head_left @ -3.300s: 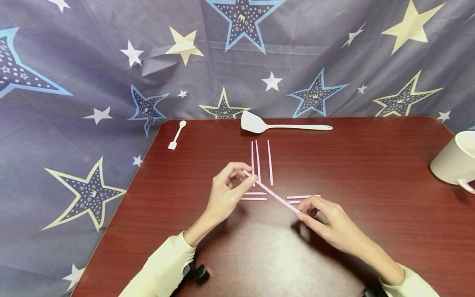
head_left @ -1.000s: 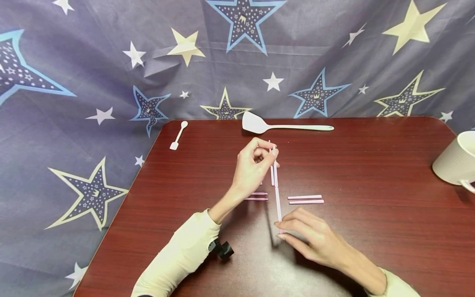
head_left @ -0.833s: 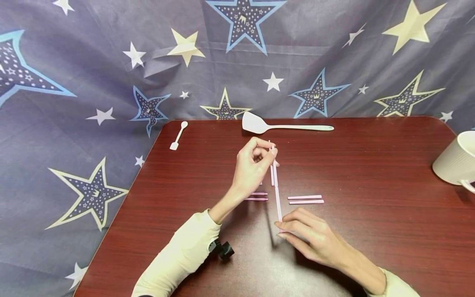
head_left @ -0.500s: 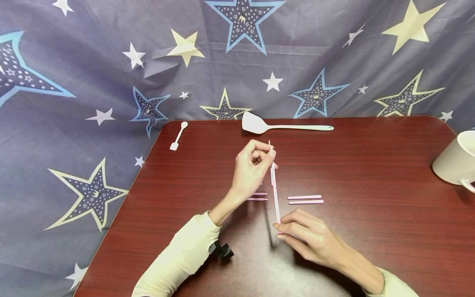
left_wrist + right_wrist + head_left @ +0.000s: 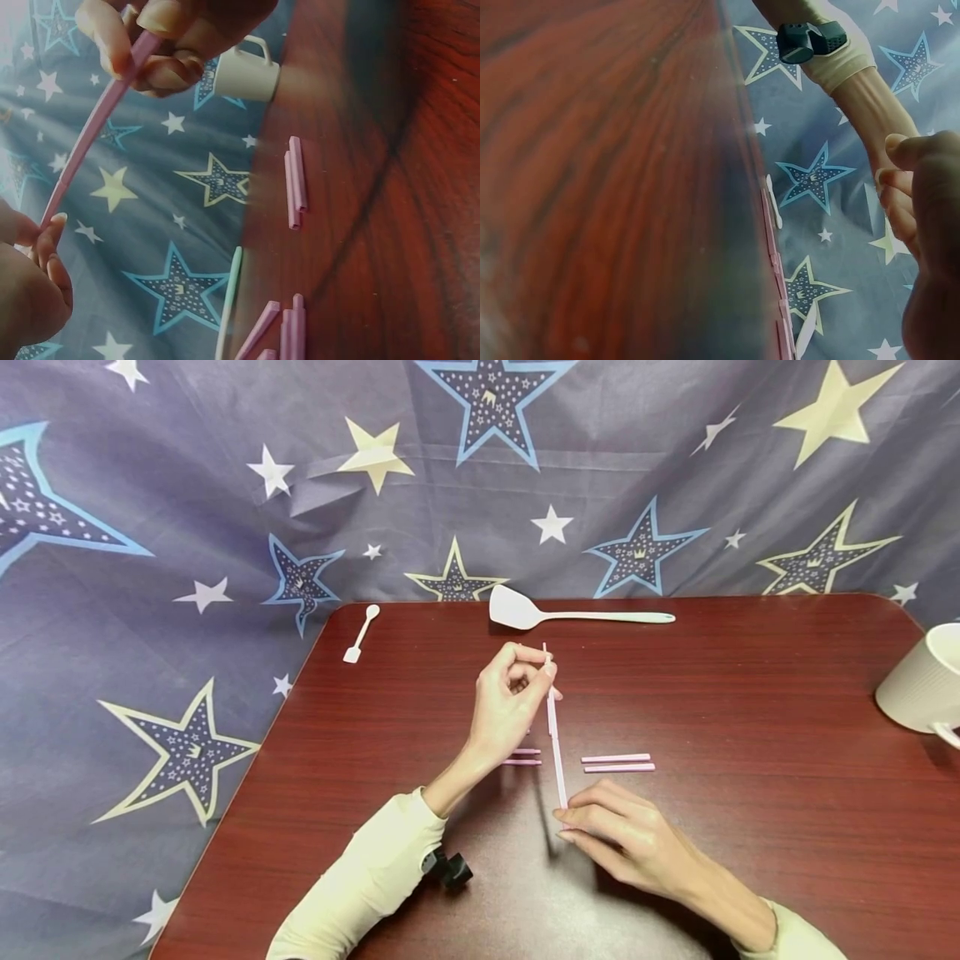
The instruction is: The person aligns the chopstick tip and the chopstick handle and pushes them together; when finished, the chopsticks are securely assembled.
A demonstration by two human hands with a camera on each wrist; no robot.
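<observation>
A long pink tube (image 5: 558,768), with a joint around its middle, is stretched between both hands above the table. The left hand (image 5: 502,702) pinches its far end between thumb and finger. Its near end is pinched by the right hand (image 5: 633,835). Under and beside the left hand lie shorter pink tubes (image 5: 528,762), partly hidden by it. Two more pink tubes (image 5: 618,768) lie side by side right of the held one. In the left wrist view the joint shows on the held tube (image 5: 97,124). The right wrist view hides the right hand's grip.
At the table's back edge lies a white spatula (image 5: 517,608) with a pale green handle. A small white double-ended spoon (image 5: 362,635) is at the back left. A white mug (image 5: 922,685) stands at the right edge. A star-patterned curtain (image 5: 450,493) hangs behind the table (image 5: 750,710).
Over three seconds the held tube has swung from diagonal to nearly front-to-back. The left hand moved right and away; the right hand came left and nearer. Within the last half second both barely moved.
</observation>
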